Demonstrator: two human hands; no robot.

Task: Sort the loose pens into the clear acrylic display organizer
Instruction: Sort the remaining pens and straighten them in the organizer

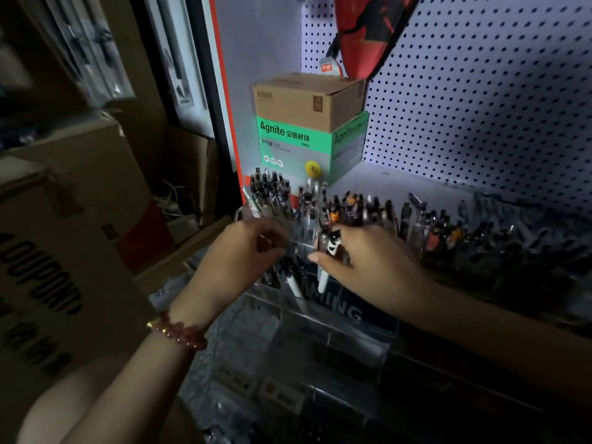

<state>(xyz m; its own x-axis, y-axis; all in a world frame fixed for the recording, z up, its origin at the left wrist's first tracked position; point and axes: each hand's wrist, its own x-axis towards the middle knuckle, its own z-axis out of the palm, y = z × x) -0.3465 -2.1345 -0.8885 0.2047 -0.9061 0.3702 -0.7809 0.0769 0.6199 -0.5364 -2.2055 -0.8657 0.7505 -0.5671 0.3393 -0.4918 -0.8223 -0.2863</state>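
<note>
Several fingers of the right hand [368, 261] curl with the thumb round a white pen [323, 280] with a black-and-white patterned top. They pinch it near its upper end, so the pen hangs almost upright with its tip down inside a middle compartment of the clear acrylic organizer [352, 334]. The left hand [243, 251] is just beside it at the organizer's left edge. Its fingertips are smeared by blur, so I cannot tell whether they grasp anything. A beaded bracelet [179, 331] circles that wrist.

Under and between the two hands, a few dark pens [282, 274] lean in a neighbouring compartment. Behind the hands, the rear tiers are packed with upright pens [272, 197] that run in a dense row off to the right into shadow. The organizer's lower front compartments are dim, and their contents are hard to make out.

Farther back, a green Agnite box [298, 145] stands in the corner of the shelf with a brown carton [307, 97] on top. A white pegboard [480, 107] rises behind, and a red bag [368, 27] hangs on it. Large cardboard boxes [64, 219] are stacked to the left.
</note>
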